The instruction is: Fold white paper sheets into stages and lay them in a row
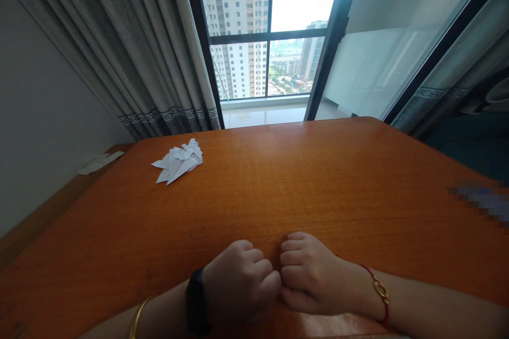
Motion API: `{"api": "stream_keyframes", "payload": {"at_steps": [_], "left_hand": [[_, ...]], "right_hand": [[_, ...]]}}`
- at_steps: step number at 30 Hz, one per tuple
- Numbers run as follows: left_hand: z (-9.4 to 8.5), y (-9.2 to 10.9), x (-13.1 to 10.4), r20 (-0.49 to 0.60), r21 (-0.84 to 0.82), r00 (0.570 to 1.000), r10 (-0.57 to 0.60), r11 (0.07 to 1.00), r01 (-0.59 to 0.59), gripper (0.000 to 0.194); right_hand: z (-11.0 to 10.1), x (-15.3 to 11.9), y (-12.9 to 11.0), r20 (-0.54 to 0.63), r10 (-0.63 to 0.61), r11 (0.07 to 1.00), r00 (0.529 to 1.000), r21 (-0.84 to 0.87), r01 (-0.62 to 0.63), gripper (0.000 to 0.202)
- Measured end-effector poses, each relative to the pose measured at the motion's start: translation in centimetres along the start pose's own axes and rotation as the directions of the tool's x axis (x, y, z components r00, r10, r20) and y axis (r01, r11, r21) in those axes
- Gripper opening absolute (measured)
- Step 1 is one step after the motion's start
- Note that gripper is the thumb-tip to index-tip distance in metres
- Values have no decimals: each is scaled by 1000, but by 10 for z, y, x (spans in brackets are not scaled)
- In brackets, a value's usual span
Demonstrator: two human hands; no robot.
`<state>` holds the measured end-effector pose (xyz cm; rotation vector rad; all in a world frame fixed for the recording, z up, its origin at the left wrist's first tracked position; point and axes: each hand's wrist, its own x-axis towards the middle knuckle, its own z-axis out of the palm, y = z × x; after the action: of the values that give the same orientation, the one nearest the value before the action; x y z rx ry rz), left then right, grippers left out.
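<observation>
Both hands rest at the near edge of the brown wooden table [254, 196], curled into fists. My left hand [242, 283] wears a black band [196, 302] at the wrist, with a gold bangle [139, 320] further up the arm. Close beside it, knuckles nearly meeting, lies my right hand [312, 275], closed too. A red cord bracelet [382, 291] circles the right wrist. No object shows in either fist, though the palms face away from view. Crumpled and folded white paper [181, 161] sits in a pile at the far left of the table.
Another flat white piece [101, 163] lies on a ledge by the left wall. A blurred, pixelated item [483, 201] is at the right edge. Grey curtains [159, 37] and a glass door frame [332, 32] stand behind the table, with tall buildings outside.
</observation>
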<state>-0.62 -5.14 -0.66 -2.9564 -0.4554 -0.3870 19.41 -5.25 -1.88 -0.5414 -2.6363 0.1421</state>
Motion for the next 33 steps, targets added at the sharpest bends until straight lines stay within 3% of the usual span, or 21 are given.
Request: {"api": "stream_keyframes", "payload": {"at_steps": [10,21,28,33], "left_hand": [[0,1,1,-11,35,1000,-3,999,3,21],[-6,-3,0,71,-52,997,-22,998,26,20],[-5,1,2,10,-57,999,-44,997,45,19],[-3,0,2,23,-20,999,-34,999,35,20]], "right_hand": [[1,-2,1,7,-6,1000,1000,0,6,29],[-2,2,-1,-33,-17,1000,999,0,17,30],[-2,0,-1,-33,-7,1000,999,13,7,33],[-1,0,-1,-28,-2,1000,1000,3,2,35]]}}
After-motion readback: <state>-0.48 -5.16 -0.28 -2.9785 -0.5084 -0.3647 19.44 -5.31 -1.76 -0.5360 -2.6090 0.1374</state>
